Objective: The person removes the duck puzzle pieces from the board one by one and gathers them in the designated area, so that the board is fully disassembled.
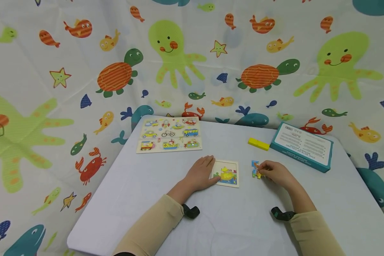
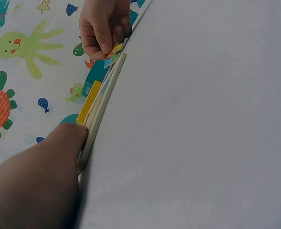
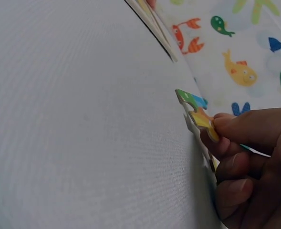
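Observation:
A small wooden jigsaw puzzle (image 1: 238, 175) with a yellow duck picture lies on the table in the head view. My left hand (image 1: 201, 174) rests along its left edge, fingers straight and thumb on the lower corner. To the right of the board, my right hand (image 1: 275, 172) pinches a jigsaw piece (image 3: 197, 112) between thumb and fingertips. In the right wrist view this piece is green, blue, orange and yellow, and tilted above the table. A blue patch of another jigsaw piece (image 1: 254, 163) shows beside those fingertips; the hand partly hides it.
A wooden vehicle puzzle board (image 1: 156, 144) lies at the back left. At the back right are a yellow block (image 1: 258, 144) and a teal box (image 1: 300, 145) with a printed white label. A patterned sea-animal cloth (image 1: 192, 64) hangs behind the white table (image 1: 128, 202).

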A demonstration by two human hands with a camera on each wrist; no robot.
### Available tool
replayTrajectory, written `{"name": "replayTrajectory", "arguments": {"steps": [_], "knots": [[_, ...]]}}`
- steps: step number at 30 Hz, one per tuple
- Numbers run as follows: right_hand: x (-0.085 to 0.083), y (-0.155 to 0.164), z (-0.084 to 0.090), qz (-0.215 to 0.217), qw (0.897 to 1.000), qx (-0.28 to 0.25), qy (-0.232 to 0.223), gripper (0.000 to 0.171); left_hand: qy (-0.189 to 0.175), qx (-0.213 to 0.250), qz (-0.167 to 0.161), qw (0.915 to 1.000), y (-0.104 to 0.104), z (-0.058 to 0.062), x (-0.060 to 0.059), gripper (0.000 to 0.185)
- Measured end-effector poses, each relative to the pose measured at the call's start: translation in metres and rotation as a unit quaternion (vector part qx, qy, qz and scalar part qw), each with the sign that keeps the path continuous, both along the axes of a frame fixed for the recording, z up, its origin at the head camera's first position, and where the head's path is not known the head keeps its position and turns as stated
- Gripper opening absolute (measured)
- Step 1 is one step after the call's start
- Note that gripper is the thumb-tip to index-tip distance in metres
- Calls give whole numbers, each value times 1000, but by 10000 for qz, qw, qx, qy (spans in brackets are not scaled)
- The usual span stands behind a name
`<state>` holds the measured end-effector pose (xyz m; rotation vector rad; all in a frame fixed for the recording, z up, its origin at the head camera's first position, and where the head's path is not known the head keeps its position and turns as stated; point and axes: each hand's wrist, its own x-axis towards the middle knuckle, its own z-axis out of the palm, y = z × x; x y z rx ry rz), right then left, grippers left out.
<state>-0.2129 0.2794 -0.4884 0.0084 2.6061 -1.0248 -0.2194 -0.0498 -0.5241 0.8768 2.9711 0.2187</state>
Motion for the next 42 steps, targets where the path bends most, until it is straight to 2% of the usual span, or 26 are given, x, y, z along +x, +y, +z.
{"name": "replayTrajectory", "arguments": {"steps": [13,30,42], "knots": [[-1,0,-3,42,9999,110,-25,22,74,-12,-5,10000,-1,-2,-1,86],[1,0,6,37,9996,265,-6,28,117,75,7,9999,1,-7,-3,86],[-8,-35,19,382,9990,-57,221,26,83,70,22,9999,0,-4,-1,84]]}}
